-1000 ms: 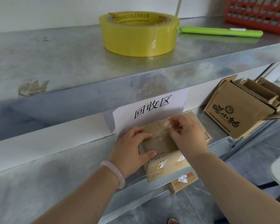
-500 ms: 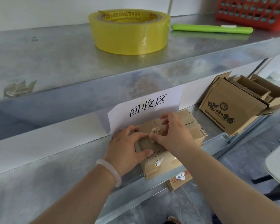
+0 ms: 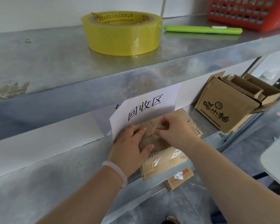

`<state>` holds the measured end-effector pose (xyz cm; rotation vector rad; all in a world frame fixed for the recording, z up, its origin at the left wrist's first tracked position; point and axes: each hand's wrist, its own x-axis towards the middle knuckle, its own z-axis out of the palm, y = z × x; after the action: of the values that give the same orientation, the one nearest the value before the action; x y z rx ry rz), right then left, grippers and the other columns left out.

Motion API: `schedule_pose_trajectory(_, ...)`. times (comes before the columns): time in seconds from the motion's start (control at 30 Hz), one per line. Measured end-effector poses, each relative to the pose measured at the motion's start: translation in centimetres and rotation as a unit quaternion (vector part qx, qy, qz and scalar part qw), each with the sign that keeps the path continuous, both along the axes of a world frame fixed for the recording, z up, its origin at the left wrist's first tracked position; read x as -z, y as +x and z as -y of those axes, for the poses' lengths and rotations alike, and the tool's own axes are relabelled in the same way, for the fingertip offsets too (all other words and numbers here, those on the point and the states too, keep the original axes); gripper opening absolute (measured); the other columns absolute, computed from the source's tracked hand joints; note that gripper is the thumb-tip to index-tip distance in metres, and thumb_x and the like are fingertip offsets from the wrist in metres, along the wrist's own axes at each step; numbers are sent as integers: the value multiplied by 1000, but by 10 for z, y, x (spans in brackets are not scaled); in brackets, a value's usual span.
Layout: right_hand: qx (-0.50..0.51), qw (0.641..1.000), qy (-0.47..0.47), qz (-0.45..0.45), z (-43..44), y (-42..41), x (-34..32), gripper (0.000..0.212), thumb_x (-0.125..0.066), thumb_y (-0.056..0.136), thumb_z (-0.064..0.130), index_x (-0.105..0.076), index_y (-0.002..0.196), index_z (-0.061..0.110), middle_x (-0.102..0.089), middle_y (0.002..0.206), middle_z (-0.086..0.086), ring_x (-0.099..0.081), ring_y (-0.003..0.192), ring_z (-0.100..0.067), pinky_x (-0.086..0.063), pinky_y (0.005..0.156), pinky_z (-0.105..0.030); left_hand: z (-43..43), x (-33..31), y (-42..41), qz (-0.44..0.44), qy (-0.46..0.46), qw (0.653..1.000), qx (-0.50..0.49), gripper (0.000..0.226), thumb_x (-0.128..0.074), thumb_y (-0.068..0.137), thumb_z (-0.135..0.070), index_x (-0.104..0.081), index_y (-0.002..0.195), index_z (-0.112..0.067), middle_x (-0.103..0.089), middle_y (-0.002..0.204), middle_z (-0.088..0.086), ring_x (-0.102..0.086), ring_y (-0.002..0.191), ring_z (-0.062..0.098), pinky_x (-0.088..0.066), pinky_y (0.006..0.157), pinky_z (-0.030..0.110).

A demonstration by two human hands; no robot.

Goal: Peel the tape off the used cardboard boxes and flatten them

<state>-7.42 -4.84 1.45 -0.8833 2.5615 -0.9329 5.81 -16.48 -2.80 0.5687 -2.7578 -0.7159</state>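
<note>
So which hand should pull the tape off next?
Probably the right hand: it pinches the clear tape strip on the small brown cardboard box, while the left hand holds that box down.

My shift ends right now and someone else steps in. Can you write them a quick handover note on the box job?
Left hand grips the small brown cardboard box on the lower metal shelf, steadying it.
Right hand pinches the clear tape strip on the box top.
Done: a tape end seems lifted; the box is not flattened.
Left: finish peeling, flatten it, then do the open printed cardboard box to the right.
</note>
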Motion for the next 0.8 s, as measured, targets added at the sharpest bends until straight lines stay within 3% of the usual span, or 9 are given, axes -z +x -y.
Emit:
schedule_pose_trajectory(0.07,62,996,-66,13,-9,-12,-5,11,-71,80,18,-61,82,21,-62,77,10,-57,74,-6,-40,61,-14,2,-1,0,12,-19,1000,4,63,-54,88,-56,-42,143,-29,-33,145,-10,-26,136,6,-24,114,25)
schedule_pose_trajectory(0.13,92,992,-82,-37,-17,-21,-6,12,-65,80,12,-60,78,22,-60,78,11,-57,74,-8,-41,62,-13,4,-2,0,18,-20,1000,4,63,-54,88,-57,-41,144,-30,-33,145,-11,-26,135,7,-24,114,27)
schedule_pose_trajectory(0.23,31,988,-60,-142,-19,-19,0,17,-69,76,4,-63,76,21,-57,87,7,-58,77,-14,-47,68,-21,1,-3,0,13,-14,1000,5,63,-55,88,-55,-41,144,-29,-32,145,-9,-24,135,7,-23,114,26)
schedule_pose_trajectory(0.33,-40,985,-4,-165,-17,-5,11,14,-70,82,14,-72,93,22,-61,107,3,-58,96,-18,-52,82,-37,-1,-3,0,18,-17,1000,2,64,-55,88,-55,-40,144,-29,-31,147,-9,-23,136,7,-19,112,22)
schedule_pose_trajectory(0.47,-65,985,43,-154,-15,10,17,29,-59,92,45,-72,111,27,-58,115,6,-46,115,-14,-41,96,-30,2,-3,-1,30,-34,999,-1,65,-54,87,-58,-41,144,-30,-31,147,-9,-26,137,8,-24,113,26)
schedule_pose_trajectory(0.53,-47,990,35,-126,-14,11,13,34,-51,97,44,-70,117,25,-58,119,3,-49,116,-17,-41,96,-30,3,-3,-2,38,-37,999,0,66,-52,87,-61,-40,144,-31,-31,147,-10,-26,137,8,-25,113,29)
schedule_pose_trajectory(0.63,-18,994,70,-82,-15,6,8,46,-55,95,43,-51,138,29,-53,126,4,-49,115,-16,-41,98,-31,3,-5,-2,43,-37,998,1,66,-51,87,-61,-38,145,-31,-29,147,-12,-25,136,7,-24,113,27)
schedule_pose_trajectory(0.8,12,992,113,-61,-15,1,6,29,-67,84,49,-60,101,27,-56,103,8,-53,97,-14,-48,90,-36,2,-7,-1,47,-37,998,4,67,-50,88,-61,-38,146,-31,-29,147,-11,-25,136,9,-27,114,33)
